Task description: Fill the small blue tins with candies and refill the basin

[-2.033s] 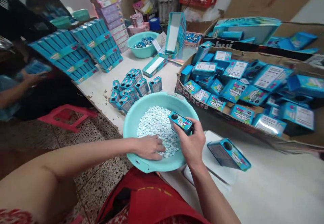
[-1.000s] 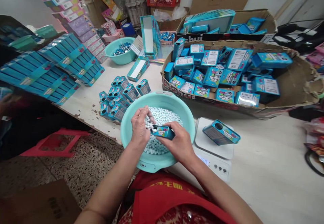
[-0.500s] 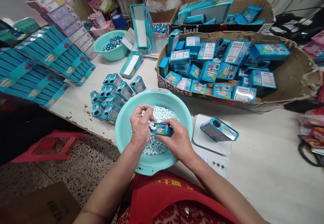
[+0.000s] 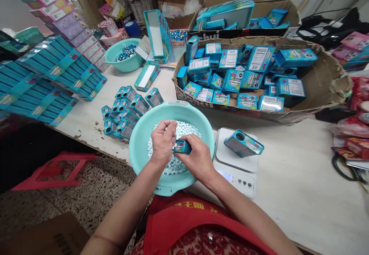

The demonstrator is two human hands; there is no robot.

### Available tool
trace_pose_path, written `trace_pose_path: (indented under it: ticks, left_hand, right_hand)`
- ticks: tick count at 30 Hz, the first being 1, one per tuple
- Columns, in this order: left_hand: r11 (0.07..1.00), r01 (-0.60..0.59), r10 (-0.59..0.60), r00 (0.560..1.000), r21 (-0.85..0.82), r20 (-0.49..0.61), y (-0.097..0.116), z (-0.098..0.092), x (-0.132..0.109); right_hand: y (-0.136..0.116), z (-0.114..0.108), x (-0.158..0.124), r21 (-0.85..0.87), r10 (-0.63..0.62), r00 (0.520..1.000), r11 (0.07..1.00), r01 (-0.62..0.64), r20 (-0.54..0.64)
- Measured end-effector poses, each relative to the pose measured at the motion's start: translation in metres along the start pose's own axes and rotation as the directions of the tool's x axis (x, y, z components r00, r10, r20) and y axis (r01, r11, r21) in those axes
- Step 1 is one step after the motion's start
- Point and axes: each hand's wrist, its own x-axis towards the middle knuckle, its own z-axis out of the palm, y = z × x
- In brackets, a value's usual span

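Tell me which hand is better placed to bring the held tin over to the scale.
Probably your right hand: it grips the held tin and is nearer the scale. Your left hand is curled at the tin's opening, farther from the scale.

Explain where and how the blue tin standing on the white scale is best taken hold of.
Grip the blue tin across its two long sides, probably from above and the right: it stands on the white scale with its narrow, elongated top facing up, the round opening at its left end.
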Motion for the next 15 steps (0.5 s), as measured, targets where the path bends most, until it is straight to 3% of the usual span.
trace_pose_path:
  ticks: [3,8,15]
  left_hand:
    - [0.999,-0.025,0.024,0.999,-0.025,-0.042,0.0004,0.0005,0.0005]
    - [1.0,0.01,-0.01,1.0,-0.004,0.025,0.0014,0.0008,-0.0032]
    - [1.0,-0.001,0.001,1.0,-0.011,0.022,-0.0022,-0.0016,0.0001]
  right_hand:
    - [0.0025,-0.0003,-0.0012,-0.007,0.012,1.0,1.0,-0.012,0.019]
    - [0.003,-0.0023,-0.0064,-0.011,-0.027,0.999,1.0,0.027,0.023]
    - [0.0032,-0.0036,-0.0015,0.086,0.034,0.999,0.996,-0.035,0.016]
